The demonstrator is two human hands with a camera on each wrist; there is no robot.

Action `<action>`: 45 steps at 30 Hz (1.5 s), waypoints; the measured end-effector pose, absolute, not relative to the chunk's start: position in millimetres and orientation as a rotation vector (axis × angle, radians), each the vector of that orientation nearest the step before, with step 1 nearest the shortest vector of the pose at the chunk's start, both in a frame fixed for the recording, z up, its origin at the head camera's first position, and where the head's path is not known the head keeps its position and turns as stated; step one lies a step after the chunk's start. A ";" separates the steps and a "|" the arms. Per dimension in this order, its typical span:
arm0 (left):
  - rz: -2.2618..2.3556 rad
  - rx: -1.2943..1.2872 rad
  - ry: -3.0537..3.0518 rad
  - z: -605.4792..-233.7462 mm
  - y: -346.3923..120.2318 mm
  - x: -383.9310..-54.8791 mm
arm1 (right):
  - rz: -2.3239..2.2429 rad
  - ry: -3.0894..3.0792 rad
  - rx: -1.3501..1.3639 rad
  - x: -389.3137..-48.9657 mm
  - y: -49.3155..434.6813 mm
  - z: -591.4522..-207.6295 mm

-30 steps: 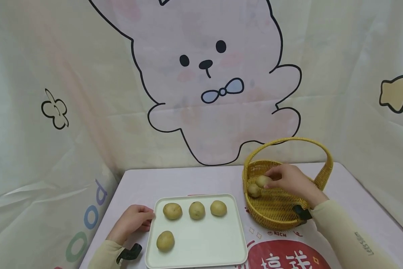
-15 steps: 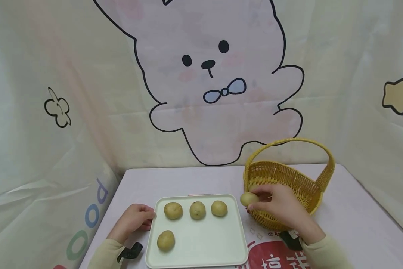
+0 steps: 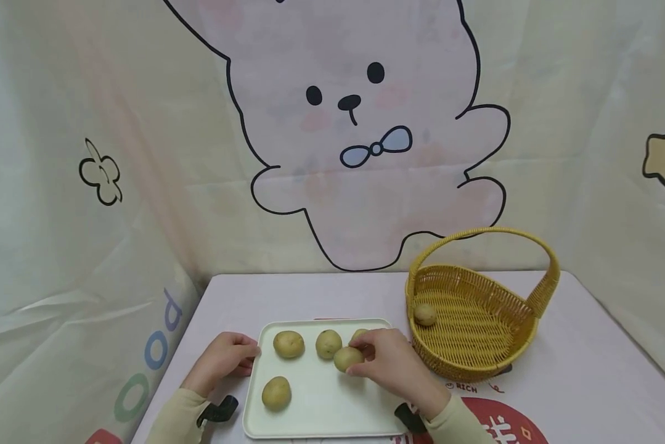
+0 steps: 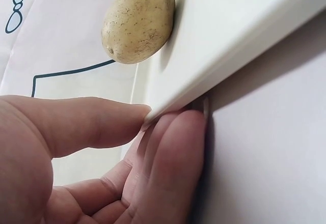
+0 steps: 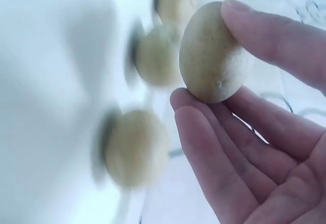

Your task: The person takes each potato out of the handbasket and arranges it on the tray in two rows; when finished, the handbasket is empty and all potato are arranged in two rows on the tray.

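Observation:
My right hand (image 3: 394, 364) pinches a potato (image 3: 348, 359) between thumb and fingers over the white tray (image 3: 321, 425). In the right wrist view this potato (image 5: 211, 53) stands out sharp against blurred ones behind it. At the tray's left edge, my left hand (image 3: 225, 359) grips the rim. The left wrist view has the thumb (image 4: 97, 122) on that rim and the fingers curled beneath. On the tray, a back row holds a potato (image 3: 289, 344) at left, another potato (image 3: 328, 344) in the middle and one partly hidden by my right hand. A further potato (image 3: 277, 393) lies at front left.
A yellow wicker basket (image 3: 471, 370) with a tall arched handle stands right of the tray. One potato (image 3: 424, 314) lies inside, against its left wall. A curtain (image 3: 365, 203) with a cartoon animal hangs behind the table.
My right hand has taken a potato out of the basket and carried it left over the tray. One potato stays in the basket. The left hand keeps its grip on the tray edge.

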State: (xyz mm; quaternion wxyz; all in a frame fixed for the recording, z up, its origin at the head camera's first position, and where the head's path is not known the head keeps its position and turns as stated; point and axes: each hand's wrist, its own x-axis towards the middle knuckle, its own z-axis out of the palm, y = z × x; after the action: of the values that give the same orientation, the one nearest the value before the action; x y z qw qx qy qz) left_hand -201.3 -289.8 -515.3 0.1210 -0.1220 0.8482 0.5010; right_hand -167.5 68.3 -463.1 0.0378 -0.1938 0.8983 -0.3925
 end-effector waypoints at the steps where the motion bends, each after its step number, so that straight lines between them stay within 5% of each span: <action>1: 1.461 -0.355 2.480 -515.0 -289.4 -201.2 | -1.196 2.752 -0.616 -166.6 61.5 -466.8; 45: 1.477 -0.336 2.476 -518.3 -292.0 -203.3 | -1.031 2.807 -0.773 -147.2 16.6 -494.6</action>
State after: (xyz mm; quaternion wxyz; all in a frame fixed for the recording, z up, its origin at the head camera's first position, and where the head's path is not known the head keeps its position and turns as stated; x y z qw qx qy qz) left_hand -203.3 -292.0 -518.3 0.1190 -0.1149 0.8470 0.5053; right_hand -147.2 16.6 -494.6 0.0267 -0.2501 0.9085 -0.3338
